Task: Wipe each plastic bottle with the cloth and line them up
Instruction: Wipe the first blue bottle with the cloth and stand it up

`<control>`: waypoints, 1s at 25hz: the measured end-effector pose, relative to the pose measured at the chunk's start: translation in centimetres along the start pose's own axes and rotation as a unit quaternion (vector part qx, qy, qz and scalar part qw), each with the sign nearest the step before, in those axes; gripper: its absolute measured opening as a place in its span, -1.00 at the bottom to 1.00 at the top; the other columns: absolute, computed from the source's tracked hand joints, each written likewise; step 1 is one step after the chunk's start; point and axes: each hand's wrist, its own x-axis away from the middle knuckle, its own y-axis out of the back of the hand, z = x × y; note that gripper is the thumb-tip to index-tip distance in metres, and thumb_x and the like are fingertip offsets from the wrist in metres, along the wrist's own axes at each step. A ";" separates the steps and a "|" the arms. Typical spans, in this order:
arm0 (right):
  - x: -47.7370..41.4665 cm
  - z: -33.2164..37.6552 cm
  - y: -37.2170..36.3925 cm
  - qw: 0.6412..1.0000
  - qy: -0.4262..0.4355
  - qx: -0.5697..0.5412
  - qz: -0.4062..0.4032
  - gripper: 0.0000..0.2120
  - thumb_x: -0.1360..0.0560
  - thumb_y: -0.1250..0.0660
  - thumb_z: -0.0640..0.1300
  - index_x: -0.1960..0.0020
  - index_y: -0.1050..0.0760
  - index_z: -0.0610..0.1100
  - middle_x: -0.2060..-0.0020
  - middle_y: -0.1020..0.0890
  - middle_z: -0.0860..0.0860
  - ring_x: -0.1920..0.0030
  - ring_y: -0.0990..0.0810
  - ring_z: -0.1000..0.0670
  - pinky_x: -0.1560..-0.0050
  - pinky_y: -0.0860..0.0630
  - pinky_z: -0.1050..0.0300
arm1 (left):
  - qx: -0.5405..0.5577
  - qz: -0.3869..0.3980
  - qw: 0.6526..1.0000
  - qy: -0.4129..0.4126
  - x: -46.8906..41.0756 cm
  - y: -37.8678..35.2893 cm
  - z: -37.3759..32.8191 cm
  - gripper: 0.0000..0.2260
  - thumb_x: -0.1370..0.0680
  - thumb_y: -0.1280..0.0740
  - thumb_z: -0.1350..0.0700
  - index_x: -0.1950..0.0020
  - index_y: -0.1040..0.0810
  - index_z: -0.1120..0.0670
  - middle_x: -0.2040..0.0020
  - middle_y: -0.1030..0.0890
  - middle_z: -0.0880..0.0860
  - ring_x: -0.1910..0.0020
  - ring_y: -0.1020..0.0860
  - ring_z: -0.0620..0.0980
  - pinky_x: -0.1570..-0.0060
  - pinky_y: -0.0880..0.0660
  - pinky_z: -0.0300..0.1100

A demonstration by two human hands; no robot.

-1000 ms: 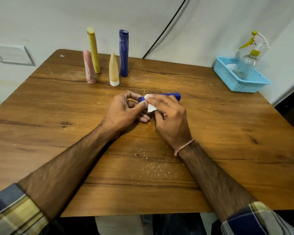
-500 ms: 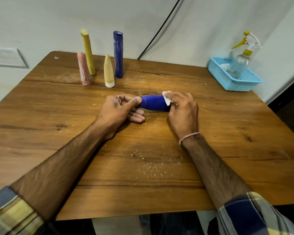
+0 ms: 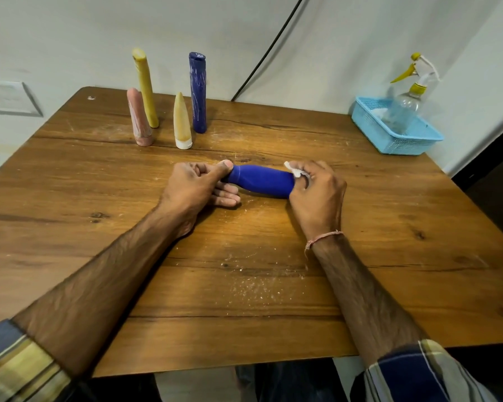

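Both hands are on the same bottle in my head view: my left hand [image 3: 199,188] is curled around the narrow neck end of the blue plastic bottle [image 3: 260,184], thumb lying along the top and fingers tucked beneath, while my right hand [image 3: 317,192] is closed over the wide end with a small white cloth [image 3: 293,172] pinched between thumb and fingers against the plastic. I see the bottle lying on its side between the two hands, on or just above the wooden table [image 3: 244,285]; I cannot tell whether it touches the wood. Beyond my left hand, toward the wall, four bottles stand upright in a loose group: a pink bottle [image 3: 139,120] and a cream cone-shaped bottle with a white cap [image 3: 182,121] nearer to me, a tall yellow bottle [image 3: 145,88] and a tall dark blue bottle [image 3: 198,92] behind them. Far off past my right hand, at the table's corner, a light blue plastic basket [image 3: 401,140] holds a clear spray bottle with a yellow trigger [image 3: 407,94]. Pale crumbs and dust speckle the wood between my forearms. A thin pink thread bracelet [image 3: 323,237] circles my right wrist, and plaid sleeves [image 3: 21,364] are pushed up both arms.
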 end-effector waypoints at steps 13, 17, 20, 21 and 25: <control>0.0 6.0 1.2 0.984 0.107 -0.143 0.019 -0.67 -0.46 -0.34 -0.43 -0.12 -0.66 -0.14 -0.05 -0.67 0.00 -0.08 -0.61 0.08 -0.12 -0.58 0.22 | -0.265 -0.111 0.890 -0.355 2.0 -1.8 0.6 -0.73 -0.44 -0.58 0.04 -0.03 -0.60 0.09 0.20 -0.64 -0.05 0.24 -0.64 -0.11 0.25 -0.62 -0.28; 1.3 6.7 3.0 0.974 0.167 -0.150 0.011 -0.64 -0.43 -0.36 -0.46 -0.16 -0.64 -0.17 -0.04 -0.67 -0.04 -0.07 -0.62 0.04 -0.09 -0.59 0.24 | -0.277 -0.109 0.863 -0.409 2.7 -2.2 -0.4 -0.75 -0.42 -0.58 0.12 0.01 -0.59 0.13 0.24 -0.57 -0.13 0.25 -0.59 -0.11 0.27 -0.53 -0.41; 2.4 6.2 3.3 0.975 0.163 -0.150 0.010 -0.65 -0.42 -0.38 -0.44 -0.15 -0.65 -0.17 -0.03 -0.70 -0.03 -0.06 -0.62 0.04 -0.04 -0.61 0.19 | -0.281 -0.109 0.879 -0.369 3.2 -2.3 0.2 -0.74 -0.43 -0.58 0.08 -0.01 -0.60 0.12 0.24 -0.59 -0.12 0.32 -0.57 -0.18 0.29 -0.59 -0.36; 2.5 6.2 3.4 0.976 0.159 -0.149 0.014 -0.65 -0.42 -0.37 -0.43 -0.13 -0.66 -0.16 -0.02 -0.70 -0.02 -0.06 -0.62 0.05 -0.04 -0.61 0.18 | -0.282 -0.113 0.885 -0.353 3.3 -2.5 0.4 -0.74 -0.44 -0.58 0.08 -0.02 -0.60 0.11 0.24 -0.60 -0.10 0.33 -0.58 -0.18 0.31 -0.62 -0.31; 2.6 6.4 4.1 0.976 0.169 -0.137 0.019 -0.66 -0.39 -0.37 -0.44 -0.06 -0.68 -0.14 0.04 -0.71 0.00 0.00 -0.63 0.06 0.00 -0.61 0.15 | -0.273 -0.114 0.902 -0.315 3.8 -2.8 0.6 -0.75 -0.44 -0.57 0.09 -0.03 -0.62 0.13 0.24 -0.63 -0.06 0.37 -0.64 -0.16 0.40 -0.64 -0.23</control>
